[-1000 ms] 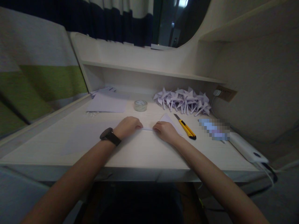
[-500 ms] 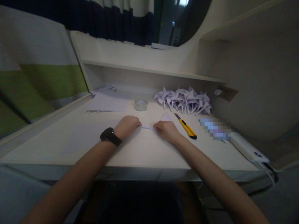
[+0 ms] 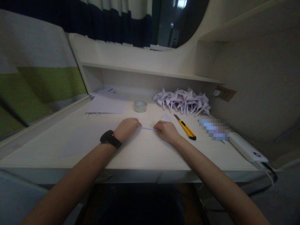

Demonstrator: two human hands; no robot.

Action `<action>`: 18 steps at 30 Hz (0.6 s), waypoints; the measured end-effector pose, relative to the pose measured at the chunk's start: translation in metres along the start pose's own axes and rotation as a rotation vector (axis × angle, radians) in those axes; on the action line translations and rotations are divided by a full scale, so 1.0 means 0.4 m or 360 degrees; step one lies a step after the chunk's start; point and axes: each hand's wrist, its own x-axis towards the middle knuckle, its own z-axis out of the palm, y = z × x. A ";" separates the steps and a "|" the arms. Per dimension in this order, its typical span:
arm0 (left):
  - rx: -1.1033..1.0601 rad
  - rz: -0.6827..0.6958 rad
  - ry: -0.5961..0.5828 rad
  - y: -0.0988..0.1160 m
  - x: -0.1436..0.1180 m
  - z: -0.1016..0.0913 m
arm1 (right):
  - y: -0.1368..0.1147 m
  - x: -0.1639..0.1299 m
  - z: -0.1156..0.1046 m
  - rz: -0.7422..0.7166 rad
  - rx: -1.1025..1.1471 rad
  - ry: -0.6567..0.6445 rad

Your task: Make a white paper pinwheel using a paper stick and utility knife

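Both my hands rest on the pale desk [image 3: 140,156] with a thin rolled strip of white paper [image 3: 147,128] stretched between them. My left hand [image 3: 127,127], with a black watch on its wrist, pinches the strip's left end. My right hand [image 3: 166,130] pinches the right end and partly covers a folded white paper piece [image 3: 166,118]. A yellow utility knife [image 3: 185,127] lies just right of my right hand.
A roll of clear tape [image 3: 140,106] stands behind my hands. A heap of white paper pinwheels [image 3: 182,100] lies at the back right under a shelf. Paper sheets [image 3: 106,104] lie back left. A white power bank [image 3: 247,150] with cables sits at the right edge.
My hands and the paper strip have stayed almost in place; only the view has shifted slightly.
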 end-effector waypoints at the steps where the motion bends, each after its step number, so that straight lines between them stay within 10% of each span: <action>1: -0.0001 -0.0003 0.0001 0.002 0.000 0.000 | 0.000 0.000 0.001 -0.0017 -0.0009 0.0008; 18: 0.0200 -0.0049 -0.0064 0.038 0.000 -0.016 | 0.001 0.005 0.004 -0.0045 -0.0096 -0.0090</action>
